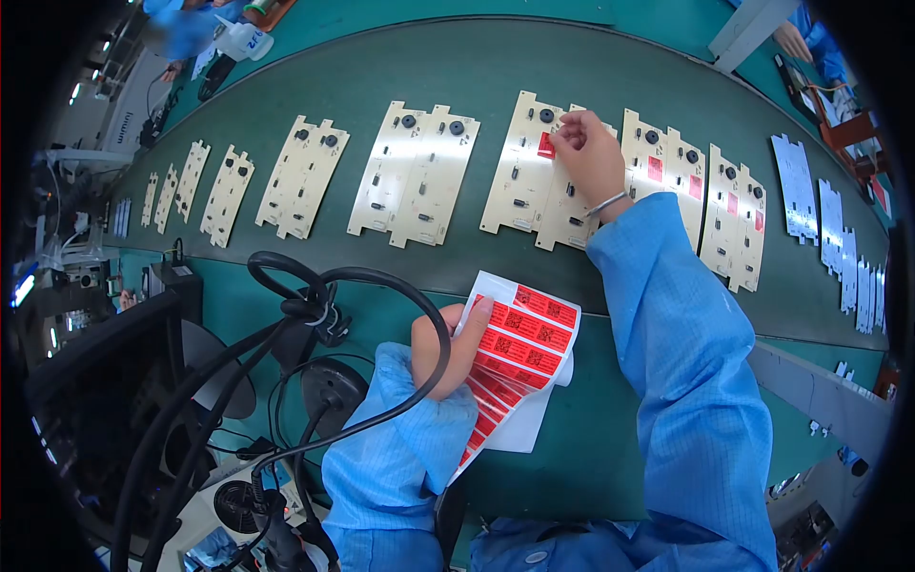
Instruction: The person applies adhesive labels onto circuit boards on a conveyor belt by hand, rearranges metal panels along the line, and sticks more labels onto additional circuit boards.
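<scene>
My left hand (450,351) pinches the edge of a sheet of red labels (522,334) with printed codes; the sheet's lower part bends down below the hand. My right hand (588,157) is over a cream circuit board (519,181), its fingers closed at a red label (546,145) near the board's top. Whether the fingertips still grip that label is hard to tell. Just right, another board (658,138) carries two red labels, and so does the one beyond it (732,229). The board to the left (415,172) has no red label.
More boards (302,176) lie in a row along the dark green belt (324,100). Black cables (381,276) loop in front at the left, near a dark monitor (105,400). A metal bar (820,391) stands at the right. Co-workers' hands (793,42) show at the far side.
</scene>
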A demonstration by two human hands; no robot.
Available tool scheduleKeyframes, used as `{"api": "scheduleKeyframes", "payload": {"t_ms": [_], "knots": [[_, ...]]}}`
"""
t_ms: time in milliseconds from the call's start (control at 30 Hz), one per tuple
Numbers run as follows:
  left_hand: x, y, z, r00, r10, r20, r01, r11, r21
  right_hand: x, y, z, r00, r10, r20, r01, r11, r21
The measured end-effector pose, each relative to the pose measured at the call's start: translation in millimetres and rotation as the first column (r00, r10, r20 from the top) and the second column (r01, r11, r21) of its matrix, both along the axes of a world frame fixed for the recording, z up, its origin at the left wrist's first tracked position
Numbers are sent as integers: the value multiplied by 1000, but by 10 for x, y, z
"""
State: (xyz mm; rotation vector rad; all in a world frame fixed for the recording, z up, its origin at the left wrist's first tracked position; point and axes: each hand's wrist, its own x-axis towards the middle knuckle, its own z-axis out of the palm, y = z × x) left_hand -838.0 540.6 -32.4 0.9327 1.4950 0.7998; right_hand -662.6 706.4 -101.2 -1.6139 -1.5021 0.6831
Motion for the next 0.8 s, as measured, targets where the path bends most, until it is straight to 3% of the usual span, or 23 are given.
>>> {"api": "scheduleKeyframes", "payload": {"t_ms": [100, 600, 700, 800], "knots": [[-32, 2, -13, 999, -24, -39, 23, 1000, -12, -52, -60, -103, 954, 19, 298, -96, 965, 244], [-118, 7, -44, 995, -50, -80, 49, 999, -11, 1, 88, -24, 900, 4, 436, -6, 1000, 5], [-123, 17, -17, 1000, -10, 0, 10, 1000, 14, 33, 51, 22, 924, 64, 376, -75, 997, 12], [-88, 38, -4, 996, 60, 70, -63, 997, 53, 109, -33, 19, 928, 169, 332, -221, 967, 128]]}}
